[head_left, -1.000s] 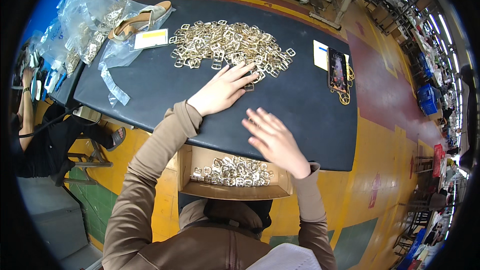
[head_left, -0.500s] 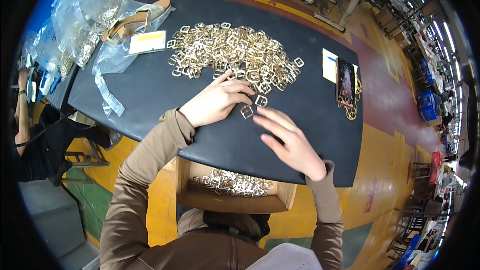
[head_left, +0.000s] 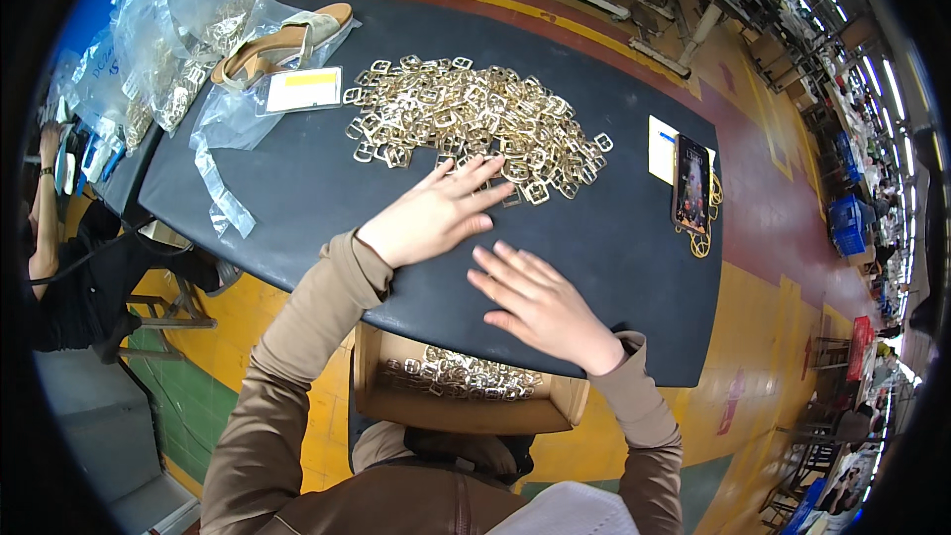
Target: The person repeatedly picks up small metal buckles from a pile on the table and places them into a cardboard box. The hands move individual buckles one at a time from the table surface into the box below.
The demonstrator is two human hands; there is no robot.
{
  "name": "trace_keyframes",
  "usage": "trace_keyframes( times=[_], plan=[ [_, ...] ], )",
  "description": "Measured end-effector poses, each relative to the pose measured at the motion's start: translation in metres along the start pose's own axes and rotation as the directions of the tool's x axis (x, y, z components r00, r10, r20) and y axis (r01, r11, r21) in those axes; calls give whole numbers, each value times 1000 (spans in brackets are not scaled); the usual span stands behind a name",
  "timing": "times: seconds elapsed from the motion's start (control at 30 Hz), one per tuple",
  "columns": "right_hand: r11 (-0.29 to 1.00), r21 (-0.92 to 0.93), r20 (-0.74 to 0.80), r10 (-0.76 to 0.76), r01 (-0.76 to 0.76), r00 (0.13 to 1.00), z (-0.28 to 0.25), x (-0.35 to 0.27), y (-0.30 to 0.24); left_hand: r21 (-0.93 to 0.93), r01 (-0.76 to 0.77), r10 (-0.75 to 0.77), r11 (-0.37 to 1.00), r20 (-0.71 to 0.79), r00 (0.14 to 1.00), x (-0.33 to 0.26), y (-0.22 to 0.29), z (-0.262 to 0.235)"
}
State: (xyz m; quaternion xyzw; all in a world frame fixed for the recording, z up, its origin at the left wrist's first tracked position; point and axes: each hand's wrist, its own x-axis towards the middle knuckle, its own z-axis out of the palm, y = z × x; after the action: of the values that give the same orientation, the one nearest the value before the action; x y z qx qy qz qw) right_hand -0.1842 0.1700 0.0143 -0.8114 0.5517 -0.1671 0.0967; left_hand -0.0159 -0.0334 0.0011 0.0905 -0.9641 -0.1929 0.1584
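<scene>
A heap of gold-coloured metal buckles (head_left: 485, 114) lies on the dark-topped table (head_left: 327, 198). My left hand (head_left: 436, 213) is open, its fingers spread, with the fingertips at the heap's near edge. Closer to me and to the right, my right hand (head_left: 540, 305) stretches its fingers flat and low over the tabletop. Whatever may lie beneath its palm is hidden. Below the table's near edge, an open cardboard box (head_left: 466, 421) holds more buckles (head_left: 475, 376).
At the far left, a sandal (head_left: 282, 45) and a white-and-yellow card (head_left: 305, 91) lie by clear plastic bags (head_left: 168, 30) containing buckles. A phone (head_left: 691, 183) rests on the right beside white paper (head_left: 662, 147) and yellow cord (head_left: 701, 241). Another person's arm (head_left: 45, 228) shows at left.
My right hand has moved left and nearer to me. The left hand's fingers have spread onto the heap's edge. Two loose buckles between my hands no longer show there.
</scene>
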Motion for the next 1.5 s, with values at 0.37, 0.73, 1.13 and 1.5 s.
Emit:
trace_keyframes(
  times=[0.37, 0.73, 1.13, 1.5],
  plan=[
    [834, 539, 50, -174, 120, 983, -19, -43, -46, 77, 41, -36, 996, -58, 998, -26, 51, 21],
    [999, 30, -80, 39, -37, 996, 6, 33, 16, -241, 268, -335, 933, -302, 893, -49, 37, -8],
    [820, 564, 143, -212, 96, 967, -24, -29, -26, -65, 131, -134, 989, -43, 990, -38, 38, 4],
    [969, 154, -2, -193, 191, 981, 21, 39, -2, -294, 190, -253, 937, -192, 948, -21, 7, -19]
  ],
)
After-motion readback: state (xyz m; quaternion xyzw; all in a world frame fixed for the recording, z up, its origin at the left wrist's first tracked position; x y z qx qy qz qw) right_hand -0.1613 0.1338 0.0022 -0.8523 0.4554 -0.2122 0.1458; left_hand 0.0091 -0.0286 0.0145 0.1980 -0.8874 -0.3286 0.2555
